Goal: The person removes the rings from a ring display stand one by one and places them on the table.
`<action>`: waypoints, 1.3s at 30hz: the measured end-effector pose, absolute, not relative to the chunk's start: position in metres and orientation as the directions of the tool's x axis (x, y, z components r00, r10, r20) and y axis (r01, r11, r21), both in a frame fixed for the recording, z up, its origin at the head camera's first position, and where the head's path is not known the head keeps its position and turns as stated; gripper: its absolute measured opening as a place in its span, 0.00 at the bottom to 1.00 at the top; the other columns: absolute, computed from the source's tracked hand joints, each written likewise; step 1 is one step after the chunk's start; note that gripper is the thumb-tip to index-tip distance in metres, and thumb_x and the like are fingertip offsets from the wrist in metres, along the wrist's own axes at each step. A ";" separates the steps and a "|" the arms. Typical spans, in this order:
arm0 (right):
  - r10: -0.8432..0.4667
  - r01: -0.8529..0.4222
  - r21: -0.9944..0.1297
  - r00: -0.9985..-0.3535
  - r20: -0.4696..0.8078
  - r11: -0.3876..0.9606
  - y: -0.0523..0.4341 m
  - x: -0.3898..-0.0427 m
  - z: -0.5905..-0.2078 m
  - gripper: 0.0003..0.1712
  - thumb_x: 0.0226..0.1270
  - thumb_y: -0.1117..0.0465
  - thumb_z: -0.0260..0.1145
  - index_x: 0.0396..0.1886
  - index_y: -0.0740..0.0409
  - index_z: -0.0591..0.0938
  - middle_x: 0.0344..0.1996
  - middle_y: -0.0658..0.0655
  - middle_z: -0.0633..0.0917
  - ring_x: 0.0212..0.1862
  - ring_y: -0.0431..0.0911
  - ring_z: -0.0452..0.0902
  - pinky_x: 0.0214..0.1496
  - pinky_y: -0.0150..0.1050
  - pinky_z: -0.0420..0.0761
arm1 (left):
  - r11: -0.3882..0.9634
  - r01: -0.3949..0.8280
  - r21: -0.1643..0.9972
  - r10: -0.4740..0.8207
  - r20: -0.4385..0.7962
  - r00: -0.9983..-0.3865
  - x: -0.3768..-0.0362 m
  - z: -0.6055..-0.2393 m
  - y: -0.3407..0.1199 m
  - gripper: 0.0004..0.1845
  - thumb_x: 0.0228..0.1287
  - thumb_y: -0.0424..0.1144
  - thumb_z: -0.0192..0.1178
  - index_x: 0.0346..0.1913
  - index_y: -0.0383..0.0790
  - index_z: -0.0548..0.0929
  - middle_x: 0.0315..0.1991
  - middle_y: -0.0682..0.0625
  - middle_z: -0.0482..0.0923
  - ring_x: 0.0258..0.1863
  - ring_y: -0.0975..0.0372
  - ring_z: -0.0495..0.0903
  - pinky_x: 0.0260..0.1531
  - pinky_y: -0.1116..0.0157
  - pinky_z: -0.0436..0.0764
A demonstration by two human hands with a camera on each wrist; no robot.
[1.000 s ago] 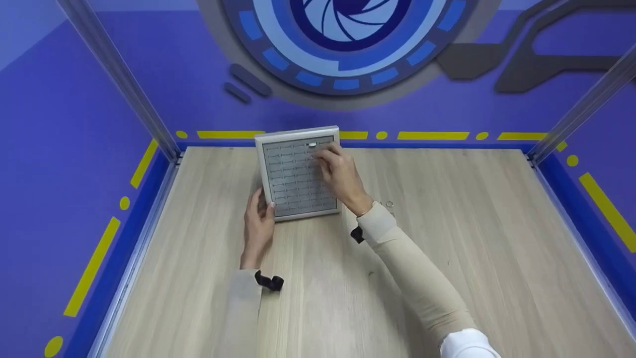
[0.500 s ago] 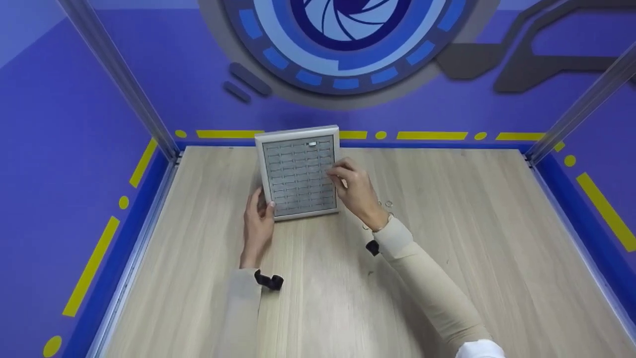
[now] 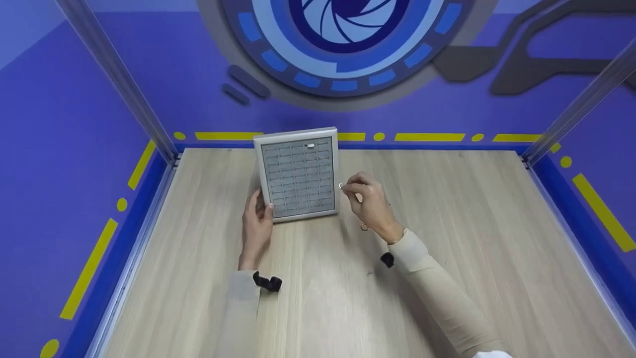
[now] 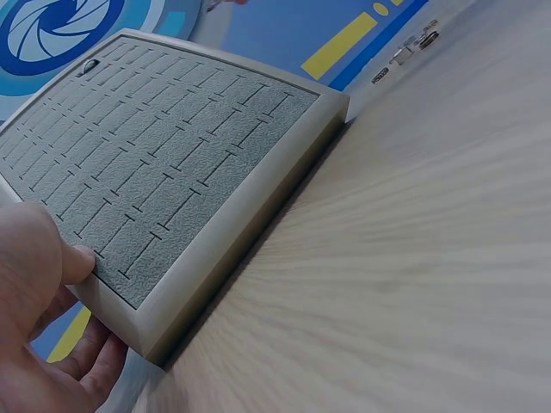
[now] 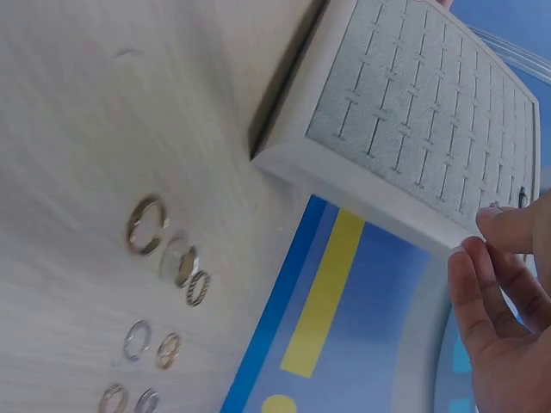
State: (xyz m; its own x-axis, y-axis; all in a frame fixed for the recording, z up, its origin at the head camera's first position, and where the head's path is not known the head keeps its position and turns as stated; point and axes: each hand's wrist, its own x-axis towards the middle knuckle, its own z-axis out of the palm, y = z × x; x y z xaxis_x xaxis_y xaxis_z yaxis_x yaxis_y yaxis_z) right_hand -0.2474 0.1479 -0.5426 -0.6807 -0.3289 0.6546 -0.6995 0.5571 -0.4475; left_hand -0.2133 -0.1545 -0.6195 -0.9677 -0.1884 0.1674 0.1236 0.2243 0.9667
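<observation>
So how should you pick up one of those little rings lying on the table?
Judging by how they lie, pinch a ring by its thin band, coming straight down from above. The rings lie flat on the wooden table, close beside each other, so a fingertip grip on opposite edges, or tipping one up first, probably works best.

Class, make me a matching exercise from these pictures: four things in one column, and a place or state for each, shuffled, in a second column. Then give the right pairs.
1. ring tray
2. left hand
3. right hand
4. loose rings

a. lying scattered on the wooden table
b. holding the tray's near left corner
c. standing at the table's far edge, one ring in its top row
d. raised right of the tray, pinching something small

Pairs: 1-c, 2-b, 3-d, 4-a
</observation>
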 end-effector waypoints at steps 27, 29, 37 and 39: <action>-0.306 -0.578 -0.523 -0.799 0.517 0.626 0.213 -0.215 -0.583 0.08 0.64 0.79 0.72 0.35 0.66 0.93 0.38 0.58 0.87 0.39 0.50 0.87 0.40 0.41 0.92 | 0.245 0.087 0.966 -0.205 0.140 -0.969 -0.212 -0.622 -0.156 0.31 0.81 0.32 0.56 0.82 0.39 0.63 0.76 0.37 0.71 0.71 0.46 0.76 0.71 0.51 0.79; -0.292 -0.560 -0.538 -0.813 0.504 0.630 0.216 -0.213 -0.584 0.08 0.64 0.79 0.72 0.35 0.66 0.93 0.38 0.58 0.87 0.39 0.50 0.87 0.40 0.40 0.91 | 0.243 0.084 0.966 -0.207 0.136 -0.969 -0.212 -0.623 -0.156 0.31 0.82 0.32 0.56 0.82 0.40 0.63 0.76 0.38 0.71 0.71 0.47 0.77 0.71 0.52 0.79; -0.293 -0.562 -0.525 -0.809 0.510 0.639 0.226 -0.211 -0.590 0.09 0.61 0.79 0.73 0.34 0.64 0.93 0.38 0.59 0.88 0.38 0.50 0.87 0.37 0.39 0.91 | 0.239 0.084 0.967 -0.205 0.134 -0.970 -0.214 -0.621 -0.155 0.31 0.82 0.33 0.56 0.82 0.42 0.63 0.78 0.39 0.70 0.74 0.48 0.74 0.74 0.54 0.77; -0.297 -0.568 -0.515 -0.804 0.516 0.642 0.228 -0.211 -0.592 0.09 0.60 0.79 0.73 0.34 0.64 0.92 0.37 0.59 0.88 0.38 0.51 0.88 0.36 0.39 0.91 | 0.236 0.085 0.968 -0.204 0.135 -0.970 -0.215 -0.620 -0.155 0.31 0.82 0.33 0.56 0.82 0.41 0.63 0.78 0.39 0.69 0.75 0.48 0.73 0.74 0.54 0.77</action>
State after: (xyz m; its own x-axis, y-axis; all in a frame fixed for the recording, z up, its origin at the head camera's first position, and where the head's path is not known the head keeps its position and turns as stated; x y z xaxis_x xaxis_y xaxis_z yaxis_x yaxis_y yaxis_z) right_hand -0.2114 0.2279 -0.5920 -0.8036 -0.2972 0.5156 -0.5680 0.6417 -0.5154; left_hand -0.2146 -0.1549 -0.6200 -0.9697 -0.2039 0.1347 0.0849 0.2358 0.9681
